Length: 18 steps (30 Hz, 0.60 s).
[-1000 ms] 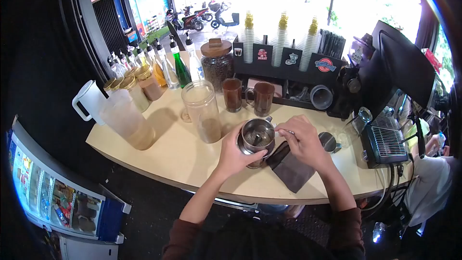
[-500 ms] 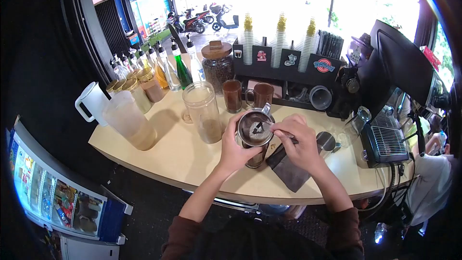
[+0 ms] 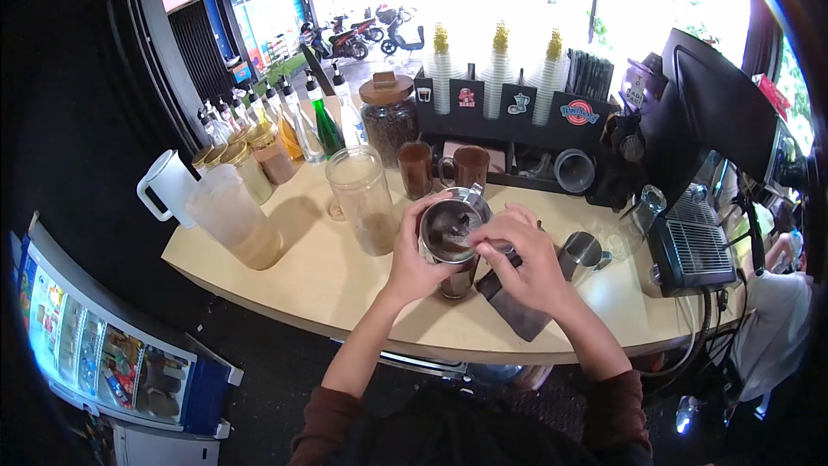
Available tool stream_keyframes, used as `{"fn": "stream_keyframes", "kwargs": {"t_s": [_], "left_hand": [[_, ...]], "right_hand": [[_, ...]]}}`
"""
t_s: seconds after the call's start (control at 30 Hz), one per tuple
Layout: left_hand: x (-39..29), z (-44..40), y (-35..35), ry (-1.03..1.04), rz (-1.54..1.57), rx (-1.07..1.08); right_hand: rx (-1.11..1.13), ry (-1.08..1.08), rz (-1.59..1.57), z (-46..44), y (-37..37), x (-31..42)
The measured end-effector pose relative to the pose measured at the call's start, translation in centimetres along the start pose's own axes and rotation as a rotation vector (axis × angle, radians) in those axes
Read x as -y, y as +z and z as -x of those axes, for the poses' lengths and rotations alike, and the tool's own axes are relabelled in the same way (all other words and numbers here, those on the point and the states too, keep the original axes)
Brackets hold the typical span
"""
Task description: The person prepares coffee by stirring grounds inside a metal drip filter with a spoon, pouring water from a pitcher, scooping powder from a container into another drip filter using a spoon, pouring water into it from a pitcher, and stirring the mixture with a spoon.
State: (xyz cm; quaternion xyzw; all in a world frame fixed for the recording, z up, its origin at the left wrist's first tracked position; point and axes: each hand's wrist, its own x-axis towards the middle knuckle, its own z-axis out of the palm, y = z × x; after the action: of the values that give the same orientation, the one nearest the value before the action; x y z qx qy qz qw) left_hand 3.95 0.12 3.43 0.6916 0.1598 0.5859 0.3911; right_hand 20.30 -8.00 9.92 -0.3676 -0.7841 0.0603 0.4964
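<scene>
My left hand (image 3: 416,255) is wrapped round a metal cup (image 3: 448,223) with a handle on its far side. Dark liquid with pale froth or grounds shows inside it. My right hand (image 3: 522,259) pinches a spoon (image 3: 509,249) over the cup's right rim, its lower end dipping in and mostly hidden by my fingers. Just below the cup stands a glass (image 3: 455,283) with dark contents; whether they touch I cannot tell. A dark cloth (image 3: 517,311) lies by my right wrist, beside a metal pitcher (image 3: 581,252).
Left of my hands stand a clear plastic jug (image 3: 362,198) and a frosted pitcher (image 3: 233,220). Two mugs of brown drink (image 3: 470,168) and a jar of beans (image 3: 388,125) are behind. A black cup rack (image 3: 526,134) lines the back; an espresso machine (image 3: 694,242) is right.
My right hand has moved slightly left with the spoon, further over the cup. The cup tilts a little differently in my left hand, and the view has shifted slightly.
</scene>
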Motion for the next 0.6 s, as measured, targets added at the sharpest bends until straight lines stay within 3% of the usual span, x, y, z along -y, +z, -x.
{"fn": "stream_keyframes", "kwargs": {"t_s": [0.07, 0.13, 0.43, 0.6], "left_hand": [[0.16, -0.33, -0.26, 0.05, -0.032, 0.04], [0.48, -0.41, -0.6, 0.039, -0.029, 0.053], [0.34, -0.67, -0.76, 0.046, -0.05, 0.101], [0.37, -0.83, -1.02, 0.1, -0.111, 0.133]], "right_hand": [[-0.048, 0.019, -0.033, 0.05, -0.04, 0.04], [0.076, -0.009, -0.001, 0.3, -0.25, 0.1], [0.056, -0.082, 0.01, 0.47, -0.47, 0.83], [0.028, -0.022, -0.061, 0.54, -0.56, 0.54]]}}
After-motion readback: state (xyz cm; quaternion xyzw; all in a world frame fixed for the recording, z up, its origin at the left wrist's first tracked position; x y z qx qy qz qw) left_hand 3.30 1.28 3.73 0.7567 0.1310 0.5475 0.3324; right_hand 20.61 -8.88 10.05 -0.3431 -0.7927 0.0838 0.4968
